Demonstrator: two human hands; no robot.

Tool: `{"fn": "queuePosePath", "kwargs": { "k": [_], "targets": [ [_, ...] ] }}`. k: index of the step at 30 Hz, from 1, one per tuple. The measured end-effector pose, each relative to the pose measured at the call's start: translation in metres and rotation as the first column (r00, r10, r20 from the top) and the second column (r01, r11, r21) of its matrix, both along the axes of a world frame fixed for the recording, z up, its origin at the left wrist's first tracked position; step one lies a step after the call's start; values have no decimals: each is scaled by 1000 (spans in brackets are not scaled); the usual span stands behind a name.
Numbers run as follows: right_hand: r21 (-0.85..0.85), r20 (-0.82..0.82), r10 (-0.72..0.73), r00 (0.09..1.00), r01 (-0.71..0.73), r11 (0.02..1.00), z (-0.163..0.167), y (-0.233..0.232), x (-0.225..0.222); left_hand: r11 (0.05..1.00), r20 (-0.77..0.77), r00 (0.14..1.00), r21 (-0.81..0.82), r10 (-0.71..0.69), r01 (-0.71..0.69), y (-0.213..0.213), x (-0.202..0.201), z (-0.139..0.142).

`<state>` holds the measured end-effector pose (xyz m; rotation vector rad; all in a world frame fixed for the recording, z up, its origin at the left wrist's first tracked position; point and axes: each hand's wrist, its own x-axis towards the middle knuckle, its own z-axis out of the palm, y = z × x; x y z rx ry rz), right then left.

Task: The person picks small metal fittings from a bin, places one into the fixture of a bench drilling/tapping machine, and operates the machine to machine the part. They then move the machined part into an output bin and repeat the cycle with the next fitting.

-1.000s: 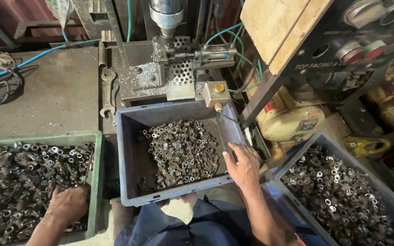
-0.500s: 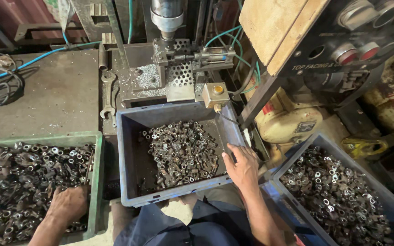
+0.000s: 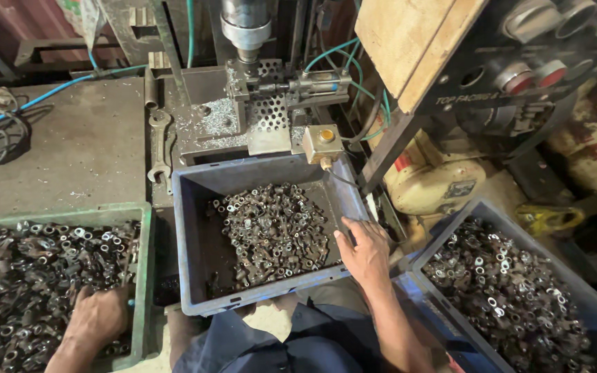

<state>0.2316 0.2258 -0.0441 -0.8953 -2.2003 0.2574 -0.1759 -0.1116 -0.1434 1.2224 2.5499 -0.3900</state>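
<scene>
while left hand (image 3: 98,316) digs, grip hidden, in green crate (image 3: 145,276) fittings, right hand (image 3: 364,250), spread, rests on grey crate's (image 3: 195,276) right corner; picking step, next: pinch one.

Grey crate (image 3: 195,200): matt plastic, scuffed, grimy. Green crate (image 3: 148,276): plastic, dull, worn. Parts (image 3: 271,231) in grey crate: dark metal, oily sheen, some bright rims. Drill head (image 3: 247,24): polished steel, glossy. Perforated plate (image 3: 271,110): bare metal, dusted with shiny swarf. Board (image 3: 409,41): raw wood, rough. Bench top (image 3: 70,152) looked matt, stained. Spanner (image 3: 159,145): dull metal.
</scene>
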Motion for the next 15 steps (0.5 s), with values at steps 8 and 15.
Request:
{"fn": "queuePosePath", "kwargs": {
  "k": [8, 15],
  "targets": [
    [-325, -227, 144, 963, -214, 921, 13, -32, -17, 623, 456, 801, 510, 389, -593, 12, 56, 121],
    [-724, -672, 202, 713, -689, 23, 10, -89, -88, 273, 534, 798, 841, -280, -467, 97, 162, 141]
  ]
}}
